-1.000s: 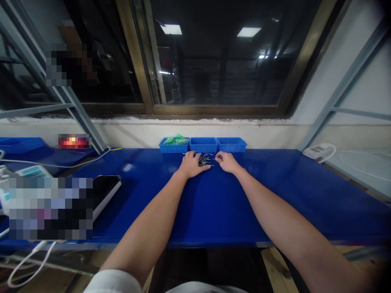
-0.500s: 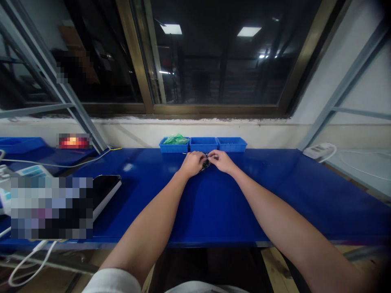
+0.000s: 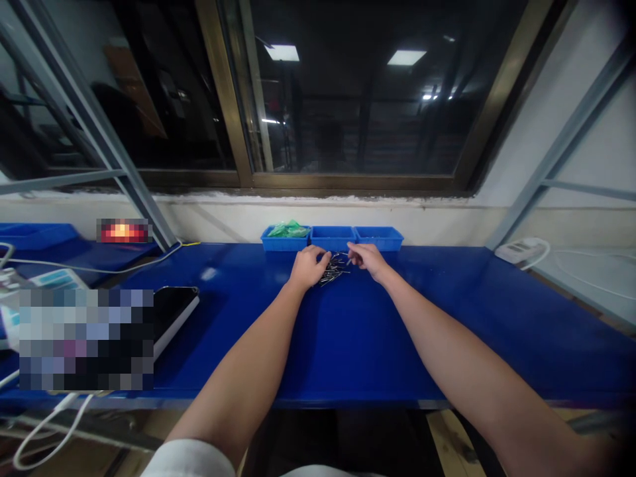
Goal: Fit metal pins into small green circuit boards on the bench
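A loose heap of thin metal pieces point(image 3: 334, 270), too small to tell whether nails or screws, lies on the blue table between my two hands. My left hand point(image 3: 309, 266) rests at the heap's left side with its fingers curled in toward the thumb; whatever is in them is hidden. Just right of the heap, my right hand point(image 3: 368, 260) pinches one thin metal piece point(image 3: 349, 261) between thumb and fingers, its end pointing down.
Behind the hands stand three blue bins: one with green plastic bags point(image 3: 288, 229), a middle bin point(image 3: 332, 237), and a right bin point(image 3: 380, 240) with small contents. A dark-topped device point(image 3: 176, 311) lies left, a white power strip point(image 3: 519, 250) at far right.
My hands have moved apart. The right one has shifted a little to the right with a thin metal piece, and more of the heap shows between them.
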Demonstrator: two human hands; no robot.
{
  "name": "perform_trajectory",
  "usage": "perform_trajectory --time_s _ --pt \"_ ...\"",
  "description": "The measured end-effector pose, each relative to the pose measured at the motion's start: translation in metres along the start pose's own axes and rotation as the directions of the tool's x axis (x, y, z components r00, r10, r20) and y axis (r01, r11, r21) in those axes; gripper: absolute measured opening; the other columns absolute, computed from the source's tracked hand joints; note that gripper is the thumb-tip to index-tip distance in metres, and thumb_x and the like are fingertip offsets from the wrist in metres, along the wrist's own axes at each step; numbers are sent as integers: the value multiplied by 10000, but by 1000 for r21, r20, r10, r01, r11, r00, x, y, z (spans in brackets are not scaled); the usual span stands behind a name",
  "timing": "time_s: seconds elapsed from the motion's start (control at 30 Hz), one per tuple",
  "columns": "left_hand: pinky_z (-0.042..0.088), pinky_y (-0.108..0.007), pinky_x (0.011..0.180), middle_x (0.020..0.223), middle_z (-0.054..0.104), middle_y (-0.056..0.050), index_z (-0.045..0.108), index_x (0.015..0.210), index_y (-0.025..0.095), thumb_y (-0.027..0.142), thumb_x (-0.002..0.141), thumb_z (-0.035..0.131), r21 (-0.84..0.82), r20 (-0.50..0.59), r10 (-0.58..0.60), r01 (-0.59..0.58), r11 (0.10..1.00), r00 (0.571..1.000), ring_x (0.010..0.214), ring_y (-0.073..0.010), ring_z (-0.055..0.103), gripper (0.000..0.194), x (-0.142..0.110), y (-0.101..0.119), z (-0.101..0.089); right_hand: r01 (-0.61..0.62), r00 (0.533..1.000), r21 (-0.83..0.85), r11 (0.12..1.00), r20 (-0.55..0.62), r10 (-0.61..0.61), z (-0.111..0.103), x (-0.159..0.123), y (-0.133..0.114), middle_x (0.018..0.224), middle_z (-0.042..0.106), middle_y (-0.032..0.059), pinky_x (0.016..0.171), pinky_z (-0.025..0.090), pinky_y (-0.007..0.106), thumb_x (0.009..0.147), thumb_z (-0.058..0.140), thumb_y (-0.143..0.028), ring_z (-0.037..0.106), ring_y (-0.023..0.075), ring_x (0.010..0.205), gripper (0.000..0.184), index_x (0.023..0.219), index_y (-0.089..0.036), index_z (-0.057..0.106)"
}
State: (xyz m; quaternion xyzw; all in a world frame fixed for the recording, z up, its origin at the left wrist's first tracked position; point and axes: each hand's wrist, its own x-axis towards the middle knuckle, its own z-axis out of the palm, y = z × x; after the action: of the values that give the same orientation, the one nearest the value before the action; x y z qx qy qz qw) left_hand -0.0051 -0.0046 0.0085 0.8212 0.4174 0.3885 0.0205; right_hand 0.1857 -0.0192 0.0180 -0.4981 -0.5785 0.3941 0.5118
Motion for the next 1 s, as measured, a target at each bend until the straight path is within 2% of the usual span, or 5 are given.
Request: perform_trajectory --time_s 0.13,0.23,0.5,0.77,1.0 --pt "434 -298 830 921 648 -58 656 882 181 356 884 397 26 13 -12 12 1000 1000 909 -194 580 313 0 0 1 92 996 134 987 -6 -92 -2 7 -6 1000 669 68 476 367 207 793 431 -499 570 135 713 448 1117 -215 554" --pt "432 -302 848 955 642 -58 652 912 187 344 879 405 34 32 -27 26 999 999 939 -197 575 295 0 3 0 2 1000 142 990 14 -4 -6 10 0 1022 667 96 460 352 210 812 383 -532 588 148 724 546 1242 -206 461" --pt "429 -316 879 993 625 -62 636 969 189 373 859 439 74 74 -72 67 995 995 957 -205 574 291 0 1 0 0 980 -256 967 -192 -51 -17 12 26 688 666 60 538 390 241 749 501 -496 550 134 573 373 762 -156 655" --pt "431 -318 876 1053 610 -74 620 1021 183 439 852 436 96 163 -72 57 994 984 988 -213 566 357 -1 0 4 215 969 -573 791 228 -98 -7 -10 11 679 640 -4 591 408 243 615 669 -324 565 131 613 184 745 -194 682" --pt "421 -330 886 1062 605 -72 610 1045 189 484 838 440 98 254 -36 12 995 967 1017 -224 549 398 -3 2 4 258 963 -680 686 236 -128 -7 -5 18 685 642 21 597 391 241 697 599 -214 553 136 626 60 681 -189 651"
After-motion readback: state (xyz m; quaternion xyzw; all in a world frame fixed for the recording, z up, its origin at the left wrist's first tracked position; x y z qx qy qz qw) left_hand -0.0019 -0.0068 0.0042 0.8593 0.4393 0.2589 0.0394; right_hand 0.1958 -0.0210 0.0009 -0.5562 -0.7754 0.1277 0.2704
